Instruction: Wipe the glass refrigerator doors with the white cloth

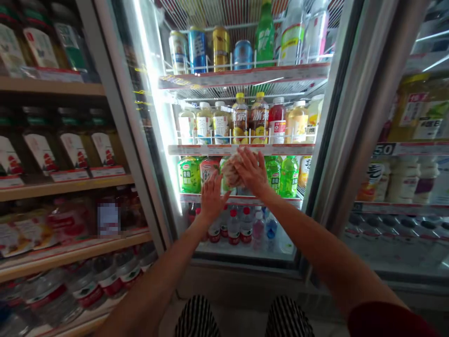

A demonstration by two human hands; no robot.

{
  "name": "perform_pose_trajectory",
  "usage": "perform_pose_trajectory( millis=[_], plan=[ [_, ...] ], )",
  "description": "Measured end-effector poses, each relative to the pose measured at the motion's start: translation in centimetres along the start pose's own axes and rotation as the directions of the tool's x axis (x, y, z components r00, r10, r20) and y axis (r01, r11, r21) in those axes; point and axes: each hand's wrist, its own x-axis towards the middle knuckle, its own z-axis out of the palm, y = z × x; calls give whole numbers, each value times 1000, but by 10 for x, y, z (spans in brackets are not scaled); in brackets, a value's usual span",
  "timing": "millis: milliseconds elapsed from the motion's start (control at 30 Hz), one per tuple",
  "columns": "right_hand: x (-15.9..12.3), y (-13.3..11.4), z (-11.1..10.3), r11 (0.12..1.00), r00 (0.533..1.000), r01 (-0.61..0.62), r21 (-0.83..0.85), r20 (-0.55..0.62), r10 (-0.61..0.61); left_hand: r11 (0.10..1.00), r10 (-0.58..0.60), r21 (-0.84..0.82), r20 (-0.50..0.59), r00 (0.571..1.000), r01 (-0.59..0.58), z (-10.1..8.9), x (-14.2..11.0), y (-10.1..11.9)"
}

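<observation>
I face an open drinks fridge. My right hand [251, 171] is wrapped over a pale bottle [231, 172] on the third shelf [242, 200], among green bottles [189, 175]. My left hand [212, 195] reaches toward the same shelf just below and left of that bottle, fingers stretched out and apart, holding nothing. A red-labelled bottle [208, 168] stands right above the left hand.
The fridge door [140, 117] stands open at the left. Cans [198, 49] fill the top shelf, tea and juice bottles [245, 119] the second, small water bottles [234, 228] the bottom. Wooden shelves [63, 187] of bottled goods are at left; a closed fridge door [403, 178] at right.
</observation>
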Motion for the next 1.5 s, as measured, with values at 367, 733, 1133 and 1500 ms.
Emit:
perform_pose_trajectory(
  millis=[367, 733, 1133, 1500],
  plan=[
    [-24, 14, -18, 992, 994, 61, -110, 98, -50, 1000, 10, -12, 195, 981, -8, 3, -42, 17],
    [-163, 12, -38, 991, 951, 80, -107, 307, -43, 1000, 7, -20, 192, 981, -3, -6, -58, 12],
    [-195, 30, -58, 956, 964, -213, -200, 115, 239, 999, 0, -31, 172, 985, 5, -3, -61, 22],
    [-155, 56, -61, 952, 969, -199, -234, 99, 227, 996, -87, 48, 175, 981, 79, -19, -61, 13]
  ],
)
